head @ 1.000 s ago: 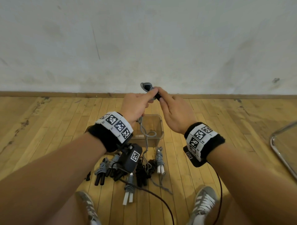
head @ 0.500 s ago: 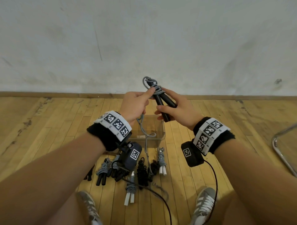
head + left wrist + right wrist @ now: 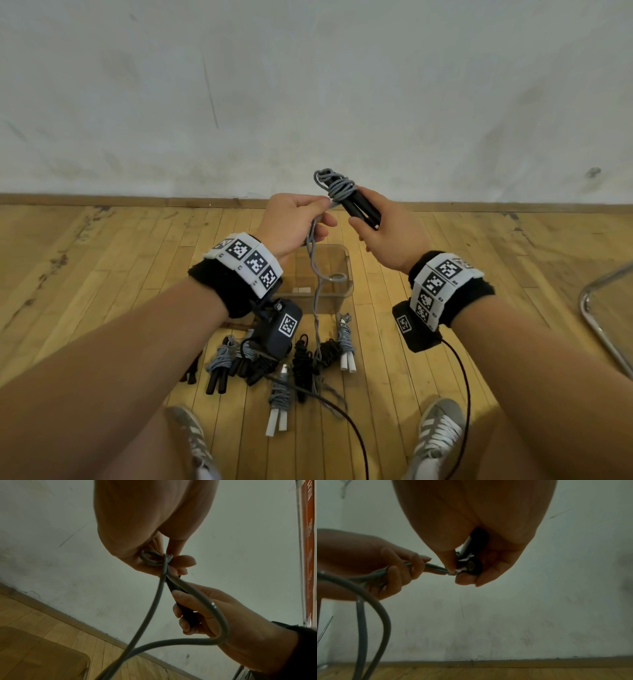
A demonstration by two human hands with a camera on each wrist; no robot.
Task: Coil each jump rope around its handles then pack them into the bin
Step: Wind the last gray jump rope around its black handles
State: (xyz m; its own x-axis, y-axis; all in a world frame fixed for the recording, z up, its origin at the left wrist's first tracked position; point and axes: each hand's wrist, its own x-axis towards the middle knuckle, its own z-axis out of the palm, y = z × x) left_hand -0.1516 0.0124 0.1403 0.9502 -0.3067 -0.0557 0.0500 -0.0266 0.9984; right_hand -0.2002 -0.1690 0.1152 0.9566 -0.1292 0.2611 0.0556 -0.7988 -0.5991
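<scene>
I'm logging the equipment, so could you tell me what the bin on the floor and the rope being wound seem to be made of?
The bin looks like clear, smooth plastic: the floorboards show through its walls. The grey rope seems a rubbery or vinyl-coated cord, matte with a small glint, bending in smooth loops. Its black handles look plastic or foam; I cannot tell which.

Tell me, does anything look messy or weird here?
A little. The coiled ropes lie scattered on the floor in front of the bin, not inside it. The grey rope hangs loose from the left hand, only partly wound on the black handles the right hand holds. Nothing looks broken.
</scene>
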